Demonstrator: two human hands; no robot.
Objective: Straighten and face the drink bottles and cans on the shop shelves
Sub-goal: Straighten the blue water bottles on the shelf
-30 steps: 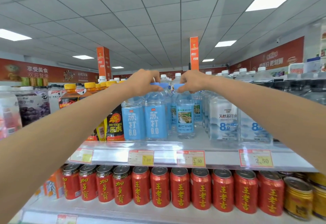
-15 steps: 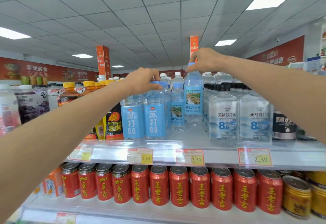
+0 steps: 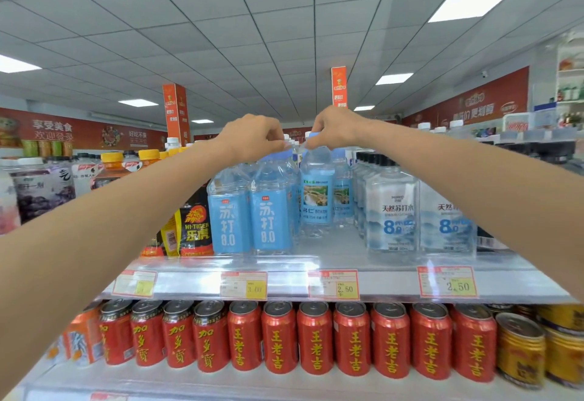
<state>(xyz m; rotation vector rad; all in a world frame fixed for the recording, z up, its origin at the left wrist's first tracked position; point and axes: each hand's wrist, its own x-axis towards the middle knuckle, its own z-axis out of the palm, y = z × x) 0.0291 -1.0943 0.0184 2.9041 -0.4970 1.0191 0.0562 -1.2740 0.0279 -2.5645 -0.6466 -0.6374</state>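
bare shelf (image 3: 331, 252) front before landscape-label bottle (image 3: 317, 198)

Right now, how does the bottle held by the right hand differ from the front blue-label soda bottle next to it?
The held bottle has a landscape picture on its label; the soda bottle has a plain blue label with large white characters. The held bottle stands further back on the shelf; the soda bottle stands at the front edge. The right hand pinches the held bottle's cap. Both are clear, upright, with light blue caps.
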